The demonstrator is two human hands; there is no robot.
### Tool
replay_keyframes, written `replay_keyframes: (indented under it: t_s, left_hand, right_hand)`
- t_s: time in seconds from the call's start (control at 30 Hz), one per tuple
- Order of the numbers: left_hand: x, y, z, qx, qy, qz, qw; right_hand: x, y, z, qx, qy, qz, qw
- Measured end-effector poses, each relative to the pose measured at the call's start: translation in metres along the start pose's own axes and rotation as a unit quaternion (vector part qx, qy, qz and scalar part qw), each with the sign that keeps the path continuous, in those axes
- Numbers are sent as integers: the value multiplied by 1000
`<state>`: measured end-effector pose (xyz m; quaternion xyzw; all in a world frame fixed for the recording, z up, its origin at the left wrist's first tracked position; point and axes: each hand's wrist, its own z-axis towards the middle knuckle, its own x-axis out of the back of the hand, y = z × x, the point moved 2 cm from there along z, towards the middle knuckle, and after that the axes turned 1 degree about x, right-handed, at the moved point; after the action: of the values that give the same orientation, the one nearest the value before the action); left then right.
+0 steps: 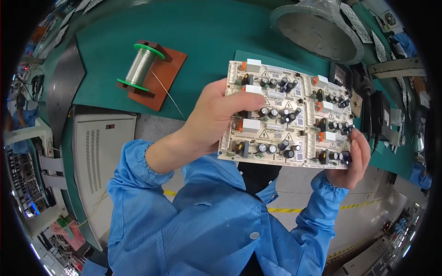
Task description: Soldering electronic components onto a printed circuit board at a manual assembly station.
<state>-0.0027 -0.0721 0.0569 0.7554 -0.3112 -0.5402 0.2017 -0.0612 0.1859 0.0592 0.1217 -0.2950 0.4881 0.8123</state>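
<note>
Between two and three o'clock, a cream circuit board (309,110) is seen, patterned in repeated groups: white boxes (251,125) edged with orange, black cans (262,147) topped in pale silver, and black-outlined triangles (264,134). At half past ten, a spool (132,87) is rimmed in bright green and wound with silver wire (142,66); its base (170,83) is coloured rusty brown. The worktop (202,37) is covered in green. Between one and two o'clock, a hood (317,34) is mottled grey. At six o'clock, a blue jacket (207,225) is faintly lined and fastened with a whitish button (254,235). Between four and five o'clock, the grey floor (294,184) is crossed by yellow-and-black striped tape (287,210).
</note>
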Motion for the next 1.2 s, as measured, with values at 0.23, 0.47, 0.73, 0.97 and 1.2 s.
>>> replay_keyframes:
  t_s: [0.23,0.47,0.73,0.97,1.2]
  left_hand:
    - [8,5,-2,44,-36,-11,998]
    - [21,44,-41,-538,-43,404,738]
    - [14,45,-44,-481,-150,555,662]
    - [10,48,-41,-465,-167,559,666]
    - [8,44,-38,-504,-158,547,649]
  right_hand:
    - [6,-1,-3,-37,20,6,999]
    - [9,-7,0,-33,29,20,999]
    - [13,-7,-5,11,58,-31,998]
    - [6,-9,-6,55,112,-60,990]
    - [2,-8,-9,39,108,-44,992]
